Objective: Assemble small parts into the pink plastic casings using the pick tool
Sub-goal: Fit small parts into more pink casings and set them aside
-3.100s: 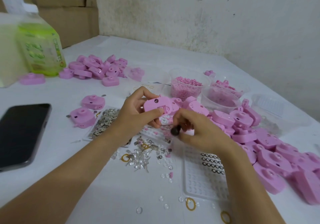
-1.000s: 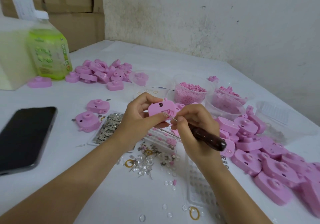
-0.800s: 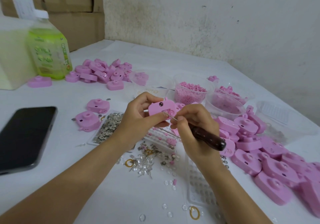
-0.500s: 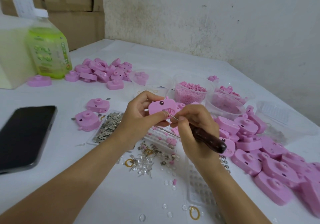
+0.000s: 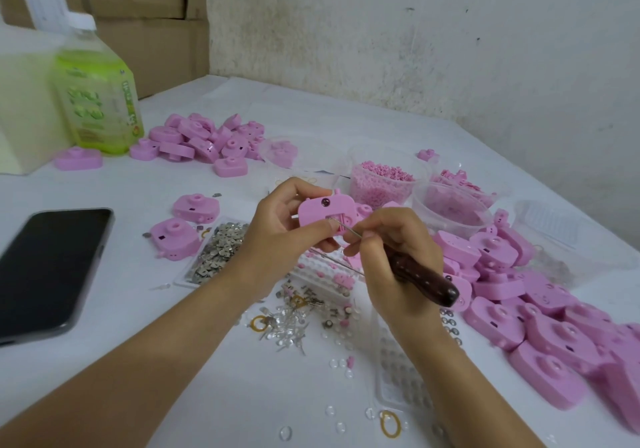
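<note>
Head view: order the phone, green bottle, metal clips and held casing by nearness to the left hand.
1. Held casing, in the left hand's fingers.
2. Metal clips, just left.
3. Phone, far left.
4. Green bottle, back left.

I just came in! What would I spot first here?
Pink everywhere: a big heap of pink casings spills down the right side of the table, a smaller heap sits far left. In the middle, the left hand holds one casing while the right hand pokes it with a dark-handled pick tool.
</note>
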